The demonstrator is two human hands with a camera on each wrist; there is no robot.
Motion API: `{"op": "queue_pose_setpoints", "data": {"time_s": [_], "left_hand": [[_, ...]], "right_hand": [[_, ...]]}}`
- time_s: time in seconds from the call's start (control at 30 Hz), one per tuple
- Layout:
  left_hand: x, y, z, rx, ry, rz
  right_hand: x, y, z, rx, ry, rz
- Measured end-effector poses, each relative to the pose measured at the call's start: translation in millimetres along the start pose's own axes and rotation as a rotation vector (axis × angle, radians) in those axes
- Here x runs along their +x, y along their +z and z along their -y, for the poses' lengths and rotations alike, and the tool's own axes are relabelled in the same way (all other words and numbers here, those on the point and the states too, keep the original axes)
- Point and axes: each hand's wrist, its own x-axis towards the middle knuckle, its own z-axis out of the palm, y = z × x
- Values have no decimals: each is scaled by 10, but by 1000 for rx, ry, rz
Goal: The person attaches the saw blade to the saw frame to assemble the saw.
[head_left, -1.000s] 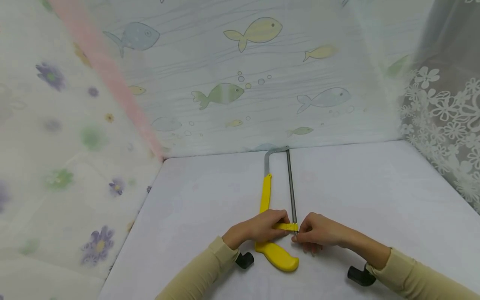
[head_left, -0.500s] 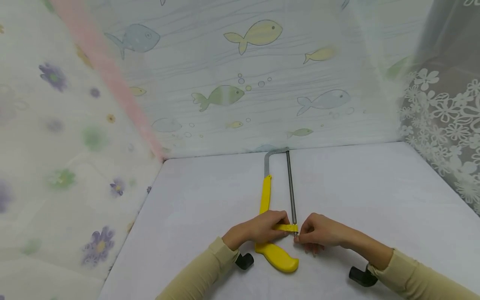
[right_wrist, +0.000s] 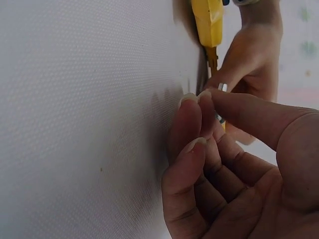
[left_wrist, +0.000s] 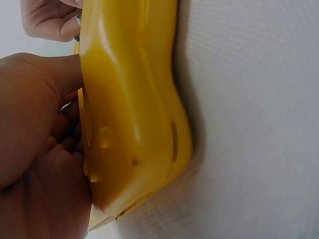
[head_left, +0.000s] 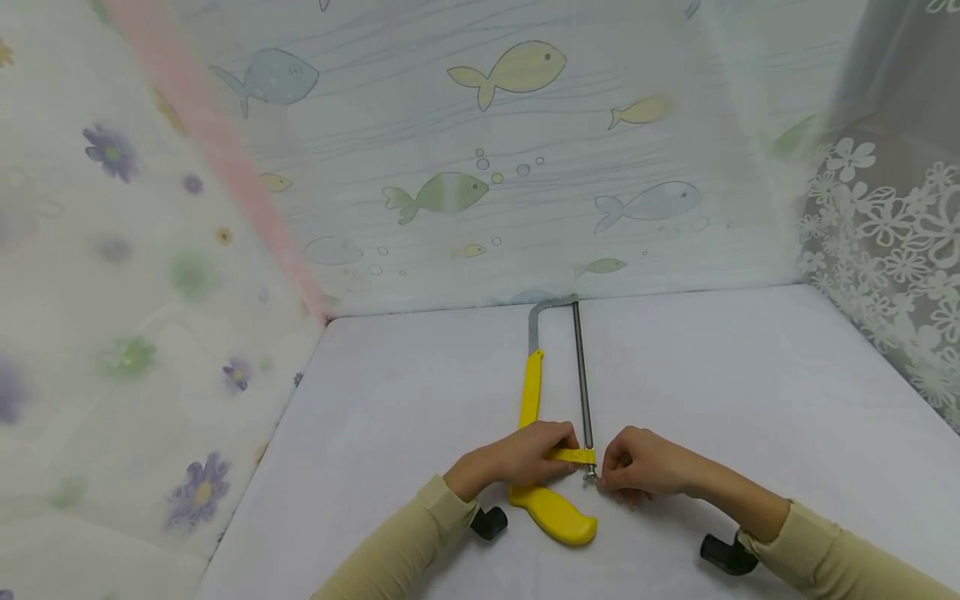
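Your right grip had just come off the wing nut, fingers curled, thumb and fingertips together, apparently on nothing; probably a pause between turns, nut still in place. Your left grip held the hacksaw, which lay on the tabletop. Head view bared the nut; right wrist half hid it but showed thumb meeting fingertips; left wrist gave the yellow handle close up.
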Motion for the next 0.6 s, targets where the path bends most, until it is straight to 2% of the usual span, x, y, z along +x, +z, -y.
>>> {"op": "queue_pose_setpoints", "data": {"time_s": [0.6], "left_hand": [[15, -17, -3, -26, -11, 12]], "right_hand": [[38, 47, 33, 42, 17, 16]]}}
